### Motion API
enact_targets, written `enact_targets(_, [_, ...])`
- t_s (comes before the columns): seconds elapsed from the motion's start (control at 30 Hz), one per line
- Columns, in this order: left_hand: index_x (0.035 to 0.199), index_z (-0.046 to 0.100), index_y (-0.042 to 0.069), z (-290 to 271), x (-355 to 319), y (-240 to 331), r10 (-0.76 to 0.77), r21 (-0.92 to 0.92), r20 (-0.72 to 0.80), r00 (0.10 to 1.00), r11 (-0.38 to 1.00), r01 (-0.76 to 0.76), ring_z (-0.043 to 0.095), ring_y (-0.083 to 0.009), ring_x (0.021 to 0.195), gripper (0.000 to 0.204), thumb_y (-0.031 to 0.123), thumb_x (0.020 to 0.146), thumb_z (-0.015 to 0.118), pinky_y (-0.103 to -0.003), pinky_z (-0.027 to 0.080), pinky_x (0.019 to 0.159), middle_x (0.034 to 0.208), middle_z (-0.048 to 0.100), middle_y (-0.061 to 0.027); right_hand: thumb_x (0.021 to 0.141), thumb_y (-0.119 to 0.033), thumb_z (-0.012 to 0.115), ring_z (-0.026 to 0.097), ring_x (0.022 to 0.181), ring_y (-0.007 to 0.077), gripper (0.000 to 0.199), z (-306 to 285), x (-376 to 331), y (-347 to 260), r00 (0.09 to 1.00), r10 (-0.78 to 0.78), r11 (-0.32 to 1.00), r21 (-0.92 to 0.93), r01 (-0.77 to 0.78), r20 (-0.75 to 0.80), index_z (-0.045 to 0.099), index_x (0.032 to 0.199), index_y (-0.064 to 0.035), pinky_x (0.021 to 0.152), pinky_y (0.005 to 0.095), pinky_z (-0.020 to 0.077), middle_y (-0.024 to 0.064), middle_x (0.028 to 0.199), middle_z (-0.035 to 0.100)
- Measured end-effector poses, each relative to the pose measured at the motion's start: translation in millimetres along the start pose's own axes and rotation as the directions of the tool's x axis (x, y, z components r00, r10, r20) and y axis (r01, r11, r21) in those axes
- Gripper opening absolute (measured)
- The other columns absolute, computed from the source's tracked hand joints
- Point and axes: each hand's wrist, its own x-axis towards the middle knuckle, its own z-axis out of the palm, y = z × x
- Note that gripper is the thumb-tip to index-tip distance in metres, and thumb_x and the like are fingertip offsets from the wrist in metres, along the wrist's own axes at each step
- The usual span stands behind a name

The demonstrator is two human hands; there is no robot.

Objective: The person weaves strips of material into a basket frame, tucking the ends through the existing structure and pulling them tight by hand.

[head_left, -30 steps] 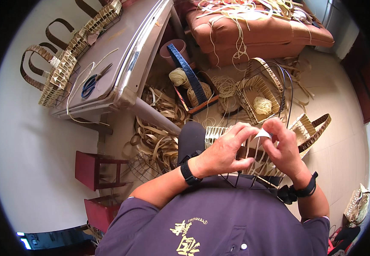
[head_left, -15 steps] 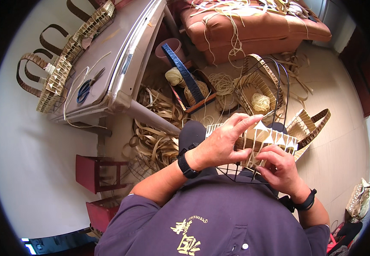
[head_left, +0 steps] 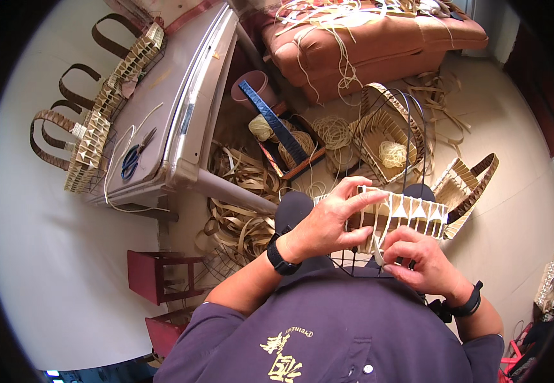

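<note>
While the half-covered basket of black wire and cream strips sat on the person's lap, both bare hands were on its left part. The left hand had its thumb and pointing finger spread wide, one low and one high on the basket. The right hand was down at the near edge, its fingers pinching the low end of a flat cream strip. One second before, that hand was up by the far edge with a white strip end. The left hand was in about the same place then.

The basket's near edge was close to the dark purple shirt. Near its right end stood a cream basket with a brown handle, and past that was open room on the pale tiled floor. The left side was tighter: long tan strips lay in a heap, and the grey tabletop with a shiny edge stuck out, well apart from the left hand.
</note>
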Motion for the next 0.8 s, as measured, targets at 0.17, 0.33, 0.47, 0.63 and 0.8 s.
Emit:
enact_targets(0.17, [0.156,0.068,0.015,-1.3,3.6,-3.2,-0.027,-0.034,0.022,0.999,0.999,0.028,0.061,-0.037,0.14,0.07,0.013,0.088,0.082,-0.045,0.051,0.118,0.155,0.055,-0.0209,0.093,-0.003,0.083,0.073,0.076,0.0192,0.026,2.2,-0.3,-0.7,0.994,0.101,0.981,0.162,-0.107,0.047,0.072,0.117,-0.003,0.066,0.0352,0.0581,0.0074,0.111,0.069])
enact_targets(0.33, [0.154,0.07,0.016,-3.2,2.8,-5.2,-0.002,0.014,0.053,0.999,1.0,0.001,0.059,-0.039,0.141,0.066,0.017,0.089,0.082,-0.046,0.051,0.119,0.156,0.054,-0.0221,0.092,-0.007,0.085,0.074,0.084,0.0267,0.025,-2.1,-0.1,14.6,0.989,-0.032,0.998,0.051,0.025,0.144,0.079,0.116,-0.0081,0.074,0.0383,0.0598,0.0089,0.111,0.071])
enact_targets(0.47, [0.149,0.073,0.017,-3.7,4.2,-2.8,-0.01,0.025,0.073,0.997,1.0,0.008,0.056,-0.0405,0.146,0.061,0.019,0.088,0.082,-0.052,0.048,0.122,0.158,0.054,-0.0218,0.089,-0.007,0.086,0.076,0.094,0.0296,0.021,-4.1,2.8,14.2,0.973,-0.139,0.99,0.041,0.133,0.185,0.08,0.109,-0.0094,0.079,0.0394,0.0609,0.008,0.113,0.072])
enact_targets(0.63, [0.138,0.073,0.016,0.3,7.9,16.4,0.103,0.39,0.112,0.988,0.91,-0.139,0.045,-0.0404,0.162,0.055,0.01,0.084,0.076,-0.072,0.03,0.131,0.158,0.059,-0.0143,0.087,-0.006,0.085,0.075,0.094,0.032,0.019,-23.9,14.3,2.9,0.984,-0.18,0.979,-0.095,0.18,0.012,0.08,0.105,-0.0083,0.081,0.0419,0.0612,0.0095,0.106,0.074])
enact_targets(0.8, [0.139,0.068,0.006,4.0,9.7,24.3,0.131,0.422,0.122,0.984,0.891,-0.171,0.052,-0.0369,0.157,0.061,0.0,0.078,0.068,-0.073,0.029,0.132,0.149,0.065,-0.0148,0.084,-0.002,0.081,0.071,0.103,0.0329,0.021,-31.9,43.1,11.9,0.934,-0.287,0.85,-0.507,0.146,-0.212,0.076,0.103,-0.0097,0.087,0.0435,0.0603,0.0094,0.112,0.073])
